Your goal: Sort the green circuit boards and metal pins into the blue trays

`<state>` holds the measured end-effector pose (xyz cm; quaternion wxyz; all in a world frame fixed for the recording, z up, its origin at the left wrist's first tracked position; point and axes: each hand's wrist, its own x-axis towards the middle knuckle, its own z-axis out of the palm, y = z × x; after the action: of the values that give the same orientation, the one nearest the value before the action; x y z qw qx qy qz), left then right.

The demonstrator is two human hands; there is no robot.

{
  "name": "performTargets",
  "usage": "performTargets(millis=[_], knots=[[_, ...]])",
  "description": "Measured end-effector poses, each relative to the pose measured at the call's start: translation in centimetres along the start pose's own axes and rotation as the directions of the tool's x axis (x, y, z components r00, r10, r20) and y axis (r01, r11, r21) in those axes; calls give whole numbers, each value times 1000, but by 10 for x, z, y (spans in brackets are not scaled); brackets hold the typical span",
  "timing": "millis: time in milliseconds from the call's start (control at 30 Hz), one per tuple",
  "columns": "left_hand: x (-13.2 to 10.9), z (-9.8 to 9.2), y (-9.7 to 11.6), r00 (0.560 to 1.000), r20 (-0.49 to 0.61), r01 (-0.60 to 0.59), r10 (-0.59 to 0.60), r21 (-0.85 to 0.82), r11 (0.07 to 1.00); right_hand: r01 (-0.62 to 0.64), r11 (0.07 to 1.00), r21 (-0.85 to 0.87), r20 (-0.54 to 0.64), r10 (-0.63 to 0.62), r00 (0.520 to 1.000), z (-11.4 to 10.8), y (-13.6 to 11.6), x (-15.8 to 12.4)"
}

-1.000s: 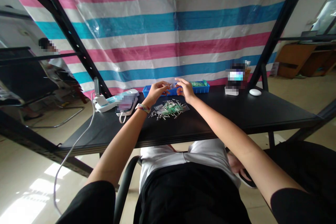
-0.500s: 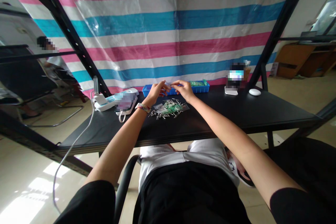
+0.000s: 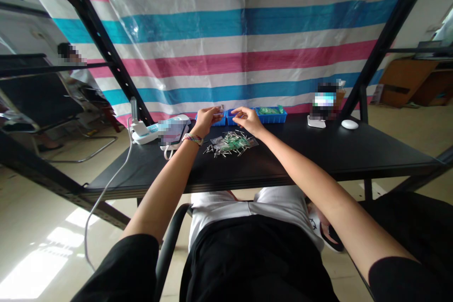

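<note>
With the heap of metal pins (image 3: 244, 149) taken as the dial's centre and twelve pointing away from the wearer, the left hand (image 3: 205, 121) is seen between ten and eleven o'clock. A small clear packet (image 3: 220, 110) is pinched in its fingers; what the packet contains cannot be made out. The right hand (image 3: 250, 121) is held at about one o'clock, its fingers loosely curved and parted, with nothing seen between them. The heap is spread on the black bench (image 3: 304, 151), nearer the wearer than both hands, and green and clear plastic (image 3: 236, 140) is mixed among the pins. Behind the hands, blue trays (image 3: 272, 119) are lined up around twelve; green items (image 3: 267, 110) are held in the rightmost. A white power strip (image 3: 143, 138) is placed between nine and ten, and a white rounded object (image 3: 349, 124) is set close to three.
</note>
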<state>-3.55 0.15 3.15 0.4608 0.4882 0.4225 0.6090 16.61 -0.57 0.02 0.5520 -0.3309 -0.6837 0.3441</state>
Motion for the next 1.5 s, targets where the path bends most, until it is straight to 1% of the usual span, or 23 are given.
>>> performTargets(millis=[67, 100, 200, 267, 333, 467, 567, 633, 667, 700, 767, 833, 867, 933, 1000, 1033, 1067, 1133, 1200, 1267, 1333, 1400, 1500], knots=[[5, -5, -2, 996, -88, -6, 2, -36, 999, 73, 993, -94, 126, -61, 990, 6, -5, -6], [8, -8, -4, 992, -129, -8, 2, -49, 999, 121, 983, -138, 198, -93, 976, 9, -7, -9], [14, -14, -6, 975, -221, -10, -6, -73, 997, 256, 945, -205, 404, -157, 901, 21, -12, -17], [17, -17, -6, 969, -245, 0, -19, -76, 997, 302, 930, -208, 488, -168, 857, 30, -13, -21], [19, -19, -5, 967, -250, 27, -48, -87, 996, 318, 919, -234, 518, -159, 840, 38, -11, -25], [19, -23, -2, 969, -229, 69, -95, -116, 991, 366, 865, -342, 480, -174, 860, 47, -7, -31], [18, -23, -1, 973, -220, 52, -70, -83, 995, 388, 846, -366, 475, -188, 859, 45, -7, -31], [16, -21, -1, 979, -202, 29, -38, -50, 998, 385, 854, -351, 474, -192, 859, 41, -8, -28], [14, -21, 0, 982, -187, 15, -21, -30, 999, 375, 862, -341, 456, -197, 868, 39, -8, -26], [13, -20, 0, 986, -168, 1, -3, -9, 1000, 358, 873, -331, 418, -205, 885, 37, -8, -24], [11, -18, 1, 994, -107, -21, 24, 32, 999, 297, 905, -305, 264, -219, 939, 32, -7, -17], [9, -15, 1, 999, 10, -41, 41, 70, 997, 201, 952, -229, 63, -191, 980, 28, -4, -10], [7, -14, 1, 996, 84, -50, 42, 89, 995, 139, 977, -163, -30, -146, 989, 25, -2, -6], [4, -9, -1, 971, 238, -68, 36, 126, 990, 7, 1000, 14, -160, -4, 987, 20, 3, 1], [-1, -3, -4, 932, 361, -87, 27, 152, 985, -99, 978, 183, -224, 139, 965, 16, 6, 6], [-3, 1, -6, 917, 399, -95, 26, 155, 983, -132, 961, 245, -246, 193, 950, 15, 7, 7], [-5, 4, -8, 908, 419, -100, 29, 149, 984, -153, 944, 291, -263, 233, 936, 14, 7, 8], [-9, 9, -10, 906, 422, -97, 37, 121, 988, -184, 913, 364, -273, 293, 916, 14, 6, 8], [-11, 12, -11, 915, 401, -94, 47, 99, 991, -210, 876, 433, -251, 341, 906, 15, 4, 7], [-12, 14, -11, 922, 383, -110, 61, 106, 988, -235, 841, 487, -200, 369, 907, 16, 2, 6], [-13, 13, -10, 927, 367, -137, 81, 129, 982, -258, 832, 491, -136, 366, 921, 17, 0, 5], [-13, 13, -9, 931, 353, -158, 96, 150, 976, -270, 852, 448, -85, 342, 936, 16, 0, 5], [-15, 12, -9, 945, 317, -146, 79, 193, 970, -217, 913, 346, -90, 263, 961, 13, 2, 5]])
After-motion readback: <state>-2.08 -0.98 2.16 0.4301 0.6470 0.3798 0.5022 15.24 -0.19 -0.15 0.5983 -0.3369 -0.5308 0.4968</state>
